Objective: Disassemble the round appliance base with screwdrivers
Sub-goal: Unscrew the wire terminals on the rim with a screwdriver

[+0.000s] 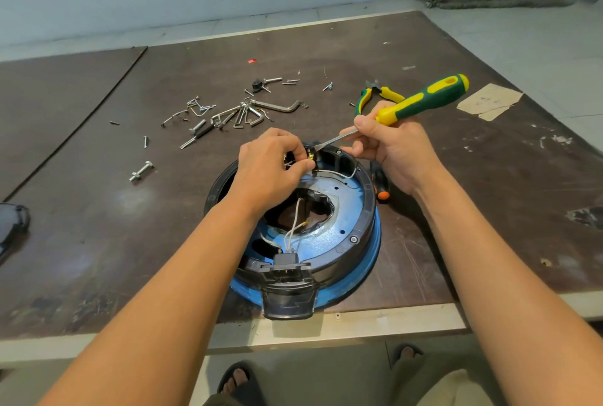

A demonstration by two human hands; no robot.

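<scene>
— While the left hand (270,164) pinches a small brass-coloured terminal (310,156) at the far rim, where does the round blue-and-black appliance base (339,232) sit?

— On the dark brown counter (98,226), close to its near edge. The black socket housing (288,301) at its front juts out past that edge.

— And the right hand (388,147)?

— Wrapped round the green-and-yellow-handled screwdriver (421,100). The handle tilts up to the right, and the blade tip is down at the far rim, just beside the terminal.

— What crowds the base?

— A black-and-orange screwdriver (380,182) lies against or just beside its right side; I cannot tell which. Beyond the far rim, a scatter of loose screws, bolts and steel hex keys (228,111) spreads leftward. Yellow-and-green-handled pliers (378,95) lie behind the right hand.

— Any room to move?

— A wide stretch of bare counter lies left of the base, carrying one steel bolt (141,171). To the right, bare board runs to the counter's right edge. A torn cardboard scrap (489,100) lies near that edge, farther back.
</scene>
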